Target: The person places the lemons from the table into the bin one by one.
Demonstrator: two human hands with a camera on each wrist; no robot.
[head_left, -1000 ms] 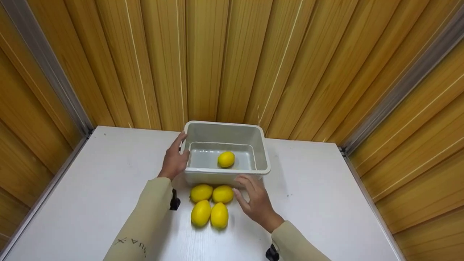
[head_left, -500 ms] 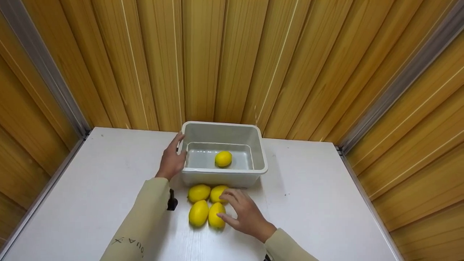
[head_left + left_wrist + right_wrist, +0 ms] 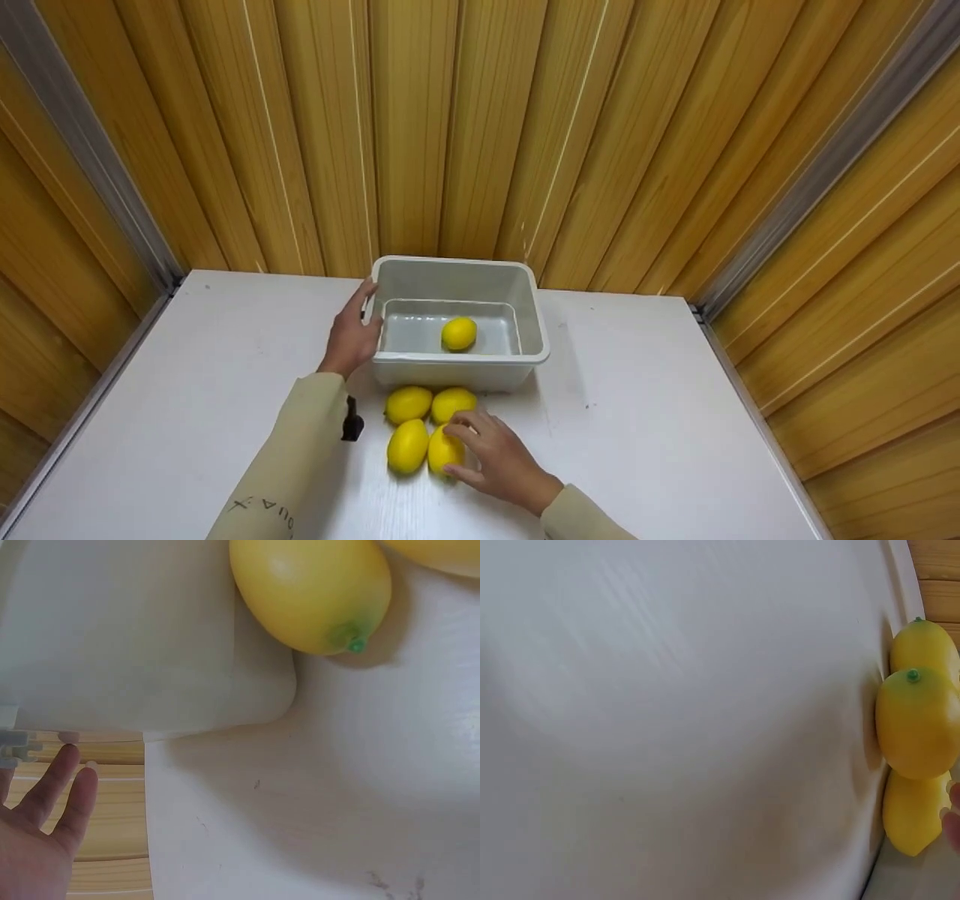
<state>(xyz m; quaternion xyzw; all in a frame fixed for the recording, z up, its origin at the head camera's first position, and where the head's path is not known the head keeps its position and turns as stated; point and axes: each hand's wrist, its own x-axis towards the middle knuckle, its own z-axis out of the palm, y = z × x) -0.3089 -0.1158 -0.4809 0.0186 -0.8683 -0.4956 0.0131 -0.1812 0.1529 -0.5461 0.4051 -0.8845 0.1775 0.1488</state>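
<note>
In the head view, my left hand (image 3: 352, 334) touches the left side of a grey-white plastic bin (image 3: 454, 371). The left wrist view shows that hand's fingers (image 3: 49, 780) extended toward the bin's edge. Inside the bin lies one lemon (image 3: 459, 334). On the table in front of it, several lemons sit grouped: a far-left one (image 3: 409, 405), a far-right one (image 3: 453, 405), a near-left one (image 3: 408, 447) and a near-right one (image 3: 444, 452). My right hand (image 3: 499, 457) reaches over the near-right lemon, thumb and fingers spread; firm contact is not visible.
The white table (image 3: 645, 420) spreads to both sides of the bin. Wood-patterned panels (image 3: 450, 127) rise behind the table and at its sides, joined by grey metal corner posts (image 3: 97, 135).
My right hand has moved left and toward me, from beside the bin's front to the near-right lemon. My left hand stays at the bin's side.
</note>
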